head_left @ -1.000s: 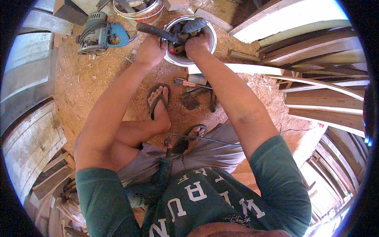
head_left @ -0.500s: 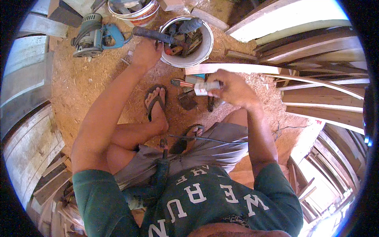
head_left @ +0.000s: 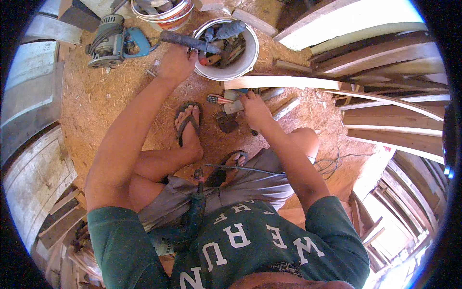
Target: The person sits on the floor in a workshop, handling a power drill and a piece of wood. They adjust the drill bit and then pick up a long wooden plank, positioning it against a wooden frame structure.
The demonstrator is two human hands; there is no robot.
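Note:
My left hand is closed at the left rim of a white bucket; a dark handle lies across the rim just above it and partly hides the fingers. Hand tools with dark grips fill that bucket. My right hand reaches down to a cluster of small things on the floor, fingers bent together; what they hold, if anything, is hidden. Beside its fingers lie a small grey block-like piece, a striped-handled item and a blue object. A dark flat piece lies nearer me.
A pale wood strip runs right from beside the bucket toward stacked boards. A teal corded router stands at the far left, near a second bucket. A teal power tool lies against my lap. Shavings cover the floor.
My right hand has moved left and the small pale piece it held has shifted left, now beside the fingers. My right knee has come into view. The left hand stays at the bucket.

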